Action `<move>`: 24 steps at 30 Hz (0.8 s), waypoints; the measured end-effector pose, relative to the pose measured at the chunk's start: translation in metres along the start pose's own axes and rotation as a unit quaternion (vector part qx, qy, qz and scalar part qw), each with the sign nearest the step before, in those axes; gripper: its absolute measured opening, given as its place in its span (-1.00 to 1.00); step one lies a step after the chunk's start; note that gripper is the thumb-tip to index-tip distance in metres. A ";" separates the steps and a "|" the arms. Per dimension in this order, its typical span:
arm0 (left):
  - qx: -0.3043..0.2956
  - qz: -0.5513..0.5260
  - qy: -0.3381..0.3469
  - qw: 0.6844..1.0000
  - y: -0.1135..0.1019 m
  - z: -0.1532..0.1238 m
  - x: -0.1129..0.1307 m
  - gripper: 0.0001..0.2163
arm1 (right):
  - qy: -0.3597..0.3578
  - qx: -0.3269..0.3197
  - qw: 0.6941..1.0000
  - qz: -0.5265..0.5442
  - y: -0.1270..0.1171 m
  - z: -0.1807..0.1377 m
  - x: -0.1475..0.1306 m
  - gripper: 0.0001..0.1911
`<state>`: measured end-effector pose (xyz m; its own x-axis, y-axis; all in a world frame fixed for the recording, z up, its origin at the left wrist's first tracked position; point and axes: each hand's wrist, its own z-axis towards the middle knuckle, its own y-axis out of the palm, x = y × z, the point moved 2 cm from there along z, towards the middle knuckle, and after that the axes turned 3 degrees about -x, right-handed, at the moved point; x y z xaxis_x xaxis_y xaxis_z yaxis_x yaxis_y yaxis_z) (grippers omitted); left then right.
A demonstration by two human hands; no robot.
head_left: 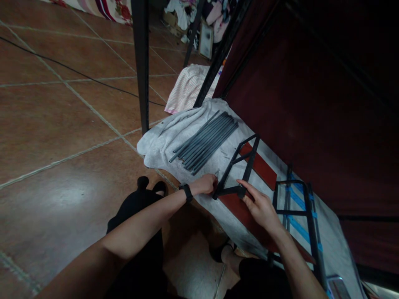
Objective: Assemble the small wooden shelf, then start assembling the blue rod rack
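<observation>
A small black metal frame point(240, 164) with cross bars lies on a reddish-brown panel point(262, 168) over a grey cloth point(162, 141) on the floor. My left hand point(206, 184) is closed around the frame's near left corner. My right hand point(260, 205) grips the frame's near bar with thumb and fingers. A black watch point(187, 192) sits on my left wrist.
A bundle of several grey metal rods point(207, 141) lies on the cloth beyond the frame. A second black frame with blue tape point(297, 207) lies to the right. Black upright posts point(141, 62) stand behind, a dark red fabric wall point(311, 104) at right, a striped cloth point(188, 87) beyond.
</observation>
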<state>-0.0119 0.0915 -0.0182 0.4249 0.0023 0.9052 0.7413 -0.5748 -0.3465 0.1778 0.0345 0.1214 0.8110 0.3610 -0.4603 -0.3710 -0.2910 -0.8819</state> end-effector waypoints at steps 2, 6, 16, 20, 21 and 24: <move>0.003 -0.008 0.002 1.000 0.001 0.000 -0.002 -0.85 | 0.004 0.004 1.000 0.011 0.001 0.000 0.002 -0.47; 0.003 -0.026 0.007 1.000 0.005 0.001 -0.007 -0.85 | 0.000 0.025 0.999 0.028 -0.001 0.000 0.004 -0.47; 0.019 0.052 0.080 0.995 0.006 -0.003 -0.002 -0.85 | 0.014 0.034 0.998 0.047 0.001 0.001 0.002 -0.47; 0.045 0.122 0.113 0.985 0.009 -0.005 -0.003 -0.89 | 0.009 0.040 0.998 0.037 0.002 0.000 0.001 -0.46; 0.051 0.137 0.121 0.982 0.010 -0.005 -0.004 -0.89 | 0.007 0.041 0.999 0.034 0.002 0.000 0.001 -0.46; 0.053 0.165 0.140 0.975 0.012 -0.003 -0.006 -0.87 | 0.000 0.043 0.999 0.025 0.002 0.001 0.000 -0.46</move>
<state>-0.0073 0.0821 -0.0274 0.5028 -0.4002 0.7662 0.6441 -0.4176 -0.6409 0.1770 0.0344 0.1189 0.7906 0.3469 -0.5046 -0.4491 -0.2316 -0.8629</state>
